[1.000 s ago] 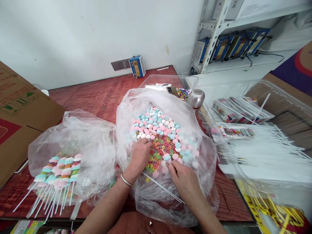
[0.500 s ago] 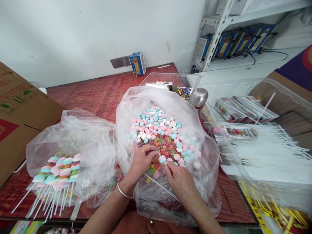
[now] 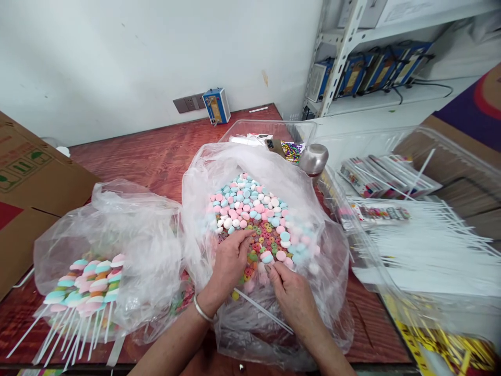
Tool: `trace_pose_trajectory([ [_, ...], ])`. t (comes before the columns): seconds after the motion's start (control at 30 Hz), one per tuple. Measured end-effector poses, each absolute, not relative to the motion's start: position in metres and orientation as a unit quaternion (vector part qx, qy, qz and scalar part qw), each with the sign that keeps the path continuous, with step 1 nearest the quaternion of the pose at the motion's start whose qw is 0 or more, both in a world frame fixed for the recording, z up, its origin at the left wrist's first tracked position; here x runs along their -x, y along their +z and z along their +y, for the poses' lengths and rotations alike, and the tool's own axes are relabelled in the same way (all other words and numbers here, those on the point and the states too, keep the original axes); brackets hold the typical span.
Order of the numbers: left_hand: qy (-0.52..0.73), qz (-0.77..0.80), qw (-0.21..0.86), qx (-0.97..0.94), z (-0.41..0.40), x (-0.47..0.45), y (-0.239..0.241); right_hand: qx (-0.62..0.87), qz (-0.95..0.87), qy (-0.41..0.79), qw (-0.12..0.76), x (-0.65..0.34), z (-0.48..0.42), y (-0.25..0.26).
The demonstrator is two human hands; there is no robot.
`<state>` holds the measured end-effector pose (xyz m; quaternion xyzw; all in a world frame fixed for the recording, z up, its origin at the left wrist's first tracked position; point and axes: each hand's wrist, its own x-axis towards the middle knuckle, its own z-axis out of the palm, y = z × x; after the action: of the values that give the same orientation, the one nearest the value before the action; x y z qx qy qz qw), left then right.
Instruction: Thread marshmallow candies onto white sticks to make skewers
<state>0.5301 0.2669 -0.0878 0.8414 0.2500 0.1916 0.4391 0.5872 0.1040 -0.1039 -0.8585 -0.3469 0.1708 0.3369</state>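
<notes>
My right hand (image 3: 293, 295) is closed, thumb and finger pinched just below a pink, white and blue marshmallow (image 3: 267, 257). A short white stick tip shows above that marshmallow, so it seems threaded on a stick mostly hidden by the hand. My left hand (image 3: 230, 261), a white bangle at its wrist, reaches over the gummy rings (image 3: 268, 235) with its fingers bent together; whatever is between the fingertips is hidden. Around them, loose pink, white and blue marshmallows (image 3: 245, 193) fill an opened clear plastic bag (image 3: 199, 172). White sticks (image 3: 262, 310) lie across its front.
Finished-looking marshmallow skewers (image 3: 88, 284) rest on another plastic bag (image 3: 144, 245) at left, beside a cardboard box (image 3: 43, 183). A clear bin (image 3: 376, 256) of white sticks stands at right. A metal cup (image 3: 313, 158) and phone (image 3: 275, 146) are behind.
My left hand has moved off the stick tip above the marshmallow, up over the gummy rings. My right hand keeps its pinch, and the view has shifted slightly.
</notes>
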Motion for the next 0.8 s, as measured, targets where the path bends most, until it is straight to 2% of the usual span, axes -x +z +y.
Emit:
trace_pose_trajectory([
  [0.1, 0.174, 0.191, 0.273, -0.927, 0.279, -0.551, -0.090, 0.859, -0.337, 0.168, 0.348, -0.591, 0.100, -0.105],
  [0.2, 0.157, 0.187, 0.236, -0.940, 0.286, -0.563, -0.092, 0.860, -0.334, 0.170, 0.348, -0.594, 0.099, -0.104],
  [0.3, 0.165, 0.246, 0.363, -0.884, 0.285, -0.564, -0.088, 0.860, -0.332, 0.178, 0.345, -0.595, 0.100, -0.103],
  [0.4, 0.102, 0.303, 0.552, -0.770, 0.283, -0.558, -0.084, 0.860, -0.331, 0.177, 0.347, -0.596, 0.102, -0.099],
  [0.47, 0.069, 0.312, 0.621, -0.716, 0.282, -0.555, -0.083, 0.858, -0.331, 0.174, 0.352, -0.597, 0.104, -0.096],
  [0.8, 0.068, 0.273, 0.704, -0.652, 0.263, -0.550, -0.079, 0.854, -0.344, 0.153, 0.359, -0.595, 0.100, -0.095],
])
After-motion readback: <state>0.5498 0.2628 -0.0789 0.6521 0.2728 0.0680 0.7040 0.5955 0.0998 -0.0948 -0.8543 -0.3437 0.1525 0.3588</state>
